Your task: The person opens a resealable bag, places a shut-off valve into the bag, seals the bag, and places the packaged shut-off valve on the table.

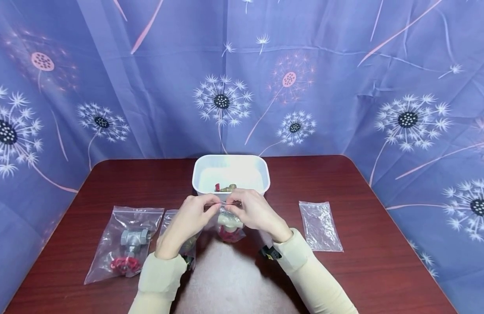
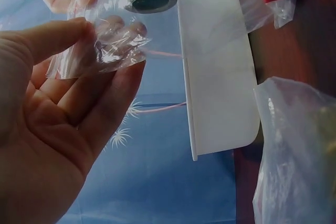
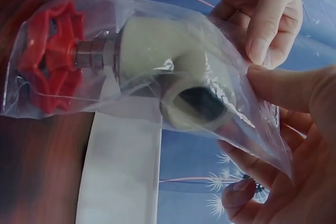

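A clear plastic zip bag [image 3: 247,103] hangs from both hands in front of the tub. Inside it is a pale green-beige plastic stop valve [image 3: 152,56] with a red handwheel [image 3: 52,53] at its lower end. My left hand [image 1: 195,216] pinches the bag's top edge between thumb and fingers. Close beside it, my right hand [image 1: 257,211] pinches the same edge, its thumb on the film and its fingers behind. In the left wrist view the valve's open pipe end [image 2: 151,1] faces the camera.
Behind the hands a white tub [image 1: 261,168] holds a brass valve [image 1: 228,188] with a red handle. To the left lies a bagged grey valve [image 1: 134,237]; another filled bag [image 1: 167,218] is partly hidden by the left arm. A flat plastic bag [image 1: 321,226] lies at right.
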`<state>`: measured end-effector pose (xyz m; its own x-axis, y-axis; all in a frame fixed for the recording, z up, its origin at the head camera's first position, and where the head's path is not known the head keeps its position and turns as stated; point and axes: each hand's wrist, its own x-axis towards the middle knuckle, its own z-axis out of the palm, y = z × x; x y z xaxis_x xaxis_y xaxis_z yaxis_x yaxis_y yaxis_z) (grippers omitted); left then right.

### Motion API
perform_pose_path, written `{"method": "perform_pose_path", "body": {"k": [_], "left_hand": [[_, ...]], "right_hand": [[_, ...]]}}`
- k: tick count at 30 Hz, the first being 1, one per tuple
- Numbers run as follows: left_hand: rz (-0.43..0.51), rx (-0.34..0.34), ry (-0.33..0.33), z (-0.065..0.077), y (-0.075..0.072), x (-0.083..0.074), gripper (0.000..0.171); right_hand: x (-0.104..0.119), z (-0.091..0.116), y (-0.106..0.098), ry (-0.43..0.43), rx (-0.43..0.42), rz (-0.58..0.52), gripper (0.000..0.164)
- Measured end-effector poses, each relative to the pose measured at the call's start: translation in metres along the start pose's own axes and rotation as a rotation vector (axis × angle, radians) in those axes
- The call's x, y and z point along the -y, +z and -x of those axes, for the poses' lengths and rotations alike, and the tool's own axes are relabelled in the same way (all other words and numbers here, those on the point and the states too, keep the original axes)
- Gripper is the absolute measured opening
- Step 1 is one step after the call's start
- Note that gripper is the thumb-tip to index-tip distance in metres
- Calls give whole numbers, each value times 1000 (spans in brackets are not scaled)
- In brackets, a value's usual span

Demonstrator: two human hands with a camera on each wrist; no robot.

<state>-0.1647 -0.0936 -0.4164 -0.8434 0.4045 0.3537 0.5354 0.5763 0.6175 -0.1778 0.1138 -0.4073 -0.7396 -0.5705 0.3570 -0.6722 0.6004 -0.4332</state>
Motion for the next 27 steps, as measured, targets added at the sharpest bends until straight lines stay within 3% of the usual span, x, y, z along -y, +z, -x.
{"method": "perform_pose_path", "body": {"k": [9,16,23,27], "left_hand": [[18,6,-17,1,1,-1,4],[32,28,-69,3,6,-3,2],[16,14,-20,1,7,-2,7],[-11,14,1,0,6,-2,6]], "right_hand": [[-1,1,-5,5,27,-26,4],[-4,5,-6,33,51,-32,5],[-4,3,-6,-26,41,-9,5],[-5,3,-10,2,75,2,5]]}}
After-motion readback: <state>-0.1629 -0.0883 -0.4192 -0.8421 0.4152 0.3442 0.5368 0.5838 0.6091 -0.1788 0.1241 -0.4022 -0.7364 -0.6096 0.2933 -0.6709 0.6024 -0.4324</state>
